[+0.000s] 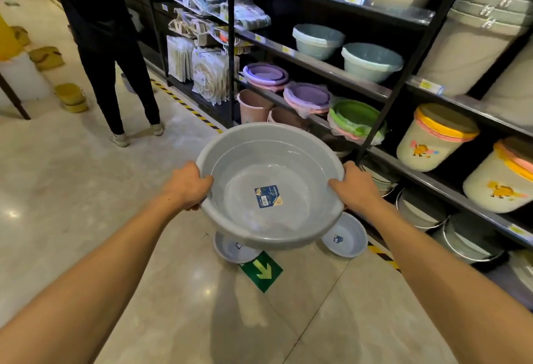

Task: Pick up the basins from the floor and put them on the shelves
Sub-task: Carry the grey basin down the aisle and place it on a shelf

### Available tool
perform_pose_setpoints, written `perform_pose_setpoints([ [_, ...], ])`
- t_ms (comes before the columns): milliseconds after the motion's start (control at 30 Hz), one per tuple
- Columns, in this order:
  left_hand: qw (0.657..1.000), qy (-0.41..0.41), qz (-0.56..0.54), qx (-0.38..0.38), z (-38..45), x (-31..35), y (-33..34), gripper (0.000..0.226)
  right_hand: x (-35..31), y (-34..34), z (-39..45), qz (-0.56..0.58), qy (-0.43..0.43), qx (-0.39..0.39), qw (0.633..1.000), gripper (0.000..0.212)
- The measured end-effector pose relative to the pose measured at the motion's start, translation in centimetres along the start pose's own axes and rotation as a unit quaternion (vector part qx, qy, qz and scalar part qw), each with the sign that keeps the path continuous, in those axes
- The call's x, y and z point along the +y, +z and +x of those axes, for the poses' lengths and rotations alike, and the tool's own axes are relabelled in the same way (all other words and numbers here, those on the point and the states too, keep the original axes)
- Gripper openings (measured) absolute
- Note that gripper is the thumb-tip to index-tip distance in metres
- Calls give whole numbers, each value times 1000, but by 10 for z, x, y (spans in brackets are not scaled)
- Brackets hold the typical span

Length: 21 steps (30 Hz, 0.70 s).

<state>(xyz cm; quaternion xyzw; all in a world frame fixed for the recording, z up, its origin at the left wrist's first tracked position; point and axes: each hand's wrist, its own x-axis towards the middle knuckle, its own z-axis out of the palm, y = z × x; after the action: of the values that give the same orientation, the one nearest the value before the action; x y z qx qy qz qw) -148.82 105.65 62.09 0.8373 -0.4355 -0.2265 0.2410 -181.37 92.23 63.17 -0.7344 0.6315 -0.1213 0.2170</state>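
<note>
Grey basin (pixel 271 187) betw hands, L (pixel 189 185) & R (pixel 356 187) gripping rim.

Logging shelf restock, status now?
Left hand, right hand: grip on grey basin rim. Two smaller basins on floor. Nothing blocking shelves.

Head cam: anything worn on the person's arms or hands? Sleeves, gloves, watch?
Nothing visible. Both forearms are bare up to the frame edge, with no sleeves in view. Left hand and right hand have no gloves, and no watch, bands or rings show.
</note>
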Motion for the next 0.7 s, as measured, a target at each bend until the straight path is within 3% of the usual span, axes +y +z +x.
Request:
perform_pose_setpoints([
  [133, 1000, -6, -12, -14, 44, -2, 0, 26, -14, 10, 30, -15, 15, -2, 1000, 41],
  [333, 999, -28, -4, -31, 108, -14, 6, 34, -31, 37, 94, -19, 26, -15, 999, 30],
  [700, 993, -102, 27, -48, 236, -24, 40, 39, -38, 113, 238, -4, 36, -79, 996, 44],
])
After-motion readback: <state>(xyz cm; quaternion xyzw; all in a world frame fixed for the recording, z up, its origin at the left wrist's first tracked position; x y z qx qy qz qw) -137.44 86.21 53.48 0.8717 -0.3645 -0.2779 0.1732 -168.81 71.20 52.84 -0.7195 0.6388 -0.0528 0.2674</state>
